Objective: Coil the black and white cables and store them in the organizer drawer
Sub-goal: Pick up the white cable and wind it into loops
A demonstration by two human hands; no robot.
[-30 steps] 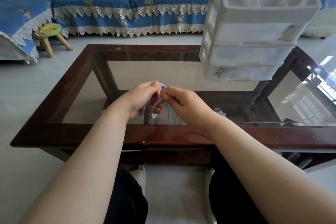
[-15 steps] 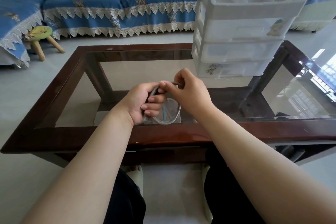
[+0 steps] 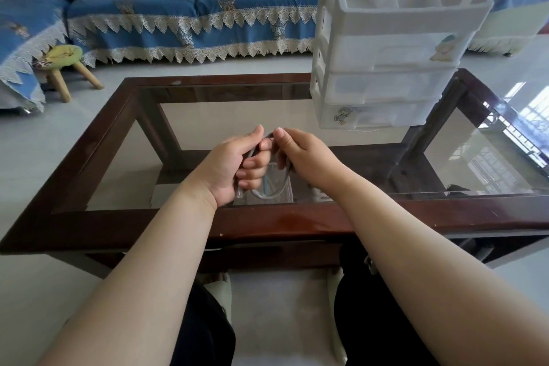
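Over the near part of the glass table, my left hand (image 3: 234,163) grips a loop of pale white cable (image 3: 274,190), fingers curled round the gathered turns. My right hand (image 3: 303,154) pinches the top of the same loop beside my left thumb. The lower part of the coil hangs below my hands. No black cable shows. The white plastic organizer (image 3: 386,47) stands at the table's far right, its three drawers closed.
The glass table has a dark wooden frame (image 3: 267,223). A blue sofa with lace trim (image 3: 190,18) lines the back. A small wooden stool (image 3: 64,64) stands on the floor at the left. My knees sit under the table's near edge.
My hands have kept working the white cable into a loop, the right hand shifting along its top. The view has shifted slightly.
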